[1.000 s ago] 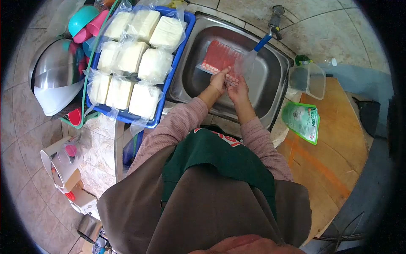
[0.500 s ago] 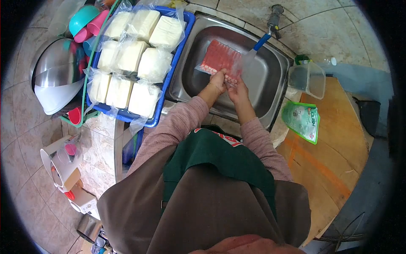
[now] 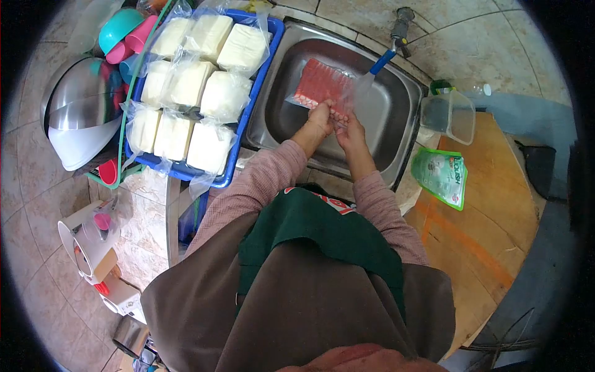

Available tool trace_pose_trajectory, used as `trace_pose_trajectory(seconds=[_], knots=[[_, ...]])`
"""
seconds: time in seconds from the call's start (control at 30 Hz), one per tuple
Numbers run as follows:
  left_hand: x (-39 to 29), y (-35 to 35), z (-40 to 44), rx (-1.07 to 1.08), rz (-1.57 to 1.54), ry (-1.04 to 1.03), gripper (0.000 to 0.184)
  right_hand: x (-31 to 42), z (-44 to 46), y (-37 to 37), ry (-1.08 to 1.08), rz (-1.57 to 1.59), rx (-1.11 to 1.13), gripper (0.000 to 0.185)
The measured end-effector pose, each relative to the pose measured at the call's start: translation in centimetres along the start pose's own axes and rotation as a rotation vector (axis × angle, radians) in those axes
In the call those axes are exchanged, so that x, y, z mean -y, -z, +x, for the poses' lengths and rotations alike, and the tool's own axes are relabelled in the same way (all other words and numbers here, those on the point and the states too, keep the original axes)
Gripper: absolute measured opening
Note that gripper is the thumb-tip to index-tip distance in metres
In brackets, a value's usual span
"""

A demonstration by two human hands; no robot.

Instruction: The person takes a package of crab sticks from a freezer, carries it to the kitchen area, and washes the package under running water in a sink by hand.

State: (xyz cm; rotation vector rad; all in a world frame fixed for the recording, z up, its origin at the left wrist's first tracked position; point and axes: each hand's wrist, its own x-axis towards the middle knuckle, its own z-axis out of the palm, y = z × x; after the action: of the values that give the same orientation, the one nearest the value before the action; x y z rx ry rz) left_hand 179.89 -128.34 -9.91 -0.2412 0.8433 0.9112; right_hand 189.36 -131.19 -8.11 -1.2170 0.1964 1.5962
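Note:
A clear plastic pack of red sausages [image 3: 323, 83] is held over the steel sink [image 3: 290, 56], under the blue-ended tap hose [image 3: 382, 62]. My left hand [image 3: 320, 118] grips the near edge of the pack with its fingers closed. Beside it, my right hand [image 3: 351, 132] pinches the near right corner of the same pack. The two hands nearly touch. Water seems to fall from the hose over the pack's right side, which looks hazy there.
Left of the sink, a blue crate [image 3: 243, 141] holds several bagged white blocks [image 3: 225, 96]. A steel bowl [image 3: 87, 93] and colourful cups stand farther left. To the right are a clear plastic tub [image 3: 462, 118], a green soap pouch [image 3: 440, 178] and a wooden board [image 3: 477, 229].
Almost nothing differs. Both hands keep their hold on the sausage pack in the same spot, and the view has shifted very slightly.

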Motion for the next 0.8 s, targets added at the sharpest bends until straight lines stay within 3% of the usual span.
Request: trace_pose_trajectory(seconds=[0.13,0.33,0.4,0.43,0.5,0.53,0.6,0.67,0.73,0.8], knots=[[0.2,0.4,0.3,0.026,-0.062,0.015,0.016,0.2,0.4,-0.1,0.028,-0.104,0.038,0.015],[0.6,1.1,1.2,-0.049,-0.019,-0.005,0.011,0.6,0.3,-1.4,0.1,-0.58,-0.047,0.027],[0.9,1.5,1.1,-0.051,-0.02,-0.069,0.01,0.5,0.4,-2.0,0.394,-0.879,-0.057,0.04],[1.0,1.7,1.0,-0.033,-0.03,-0.094,0.009,0.4,2.1,-0.8,0.394,-0.88,-0.058,0.04],[0.9,1.8,0.8,-0.014,-0.039,-0.119,0.008,0.4,3.7,0.2,0.995,-1.705,0.042,0.046],[0.8,1.7,0.7,-0.004,-0.038,-0.094,0.009,0.5,3.3,0.0,0.994,-1.705,0.042,0.046],[0.6,1.9,0.4,0.008,-0.039,-0.072,0.011,0.9,2.0,-0.4,0.785,-1.821,0.104,0.045],[0.3,2.6,0.1,0.194,0.047,-0.02,0.014,1.1,2.0,-0.1,0.834,-1.831,0.19,0.045],[0.2,2.7,-1.1,0.214,0.072,-0.007,0.015,1.6,1.2,-0.2,0.877,-1.838,0.273,0.045],[0.5,2.6,-2.2,0.232,0.098,0.01,0.016,2.3,0.4,-0.3,0.654,-1.954,0.312,0.046]])
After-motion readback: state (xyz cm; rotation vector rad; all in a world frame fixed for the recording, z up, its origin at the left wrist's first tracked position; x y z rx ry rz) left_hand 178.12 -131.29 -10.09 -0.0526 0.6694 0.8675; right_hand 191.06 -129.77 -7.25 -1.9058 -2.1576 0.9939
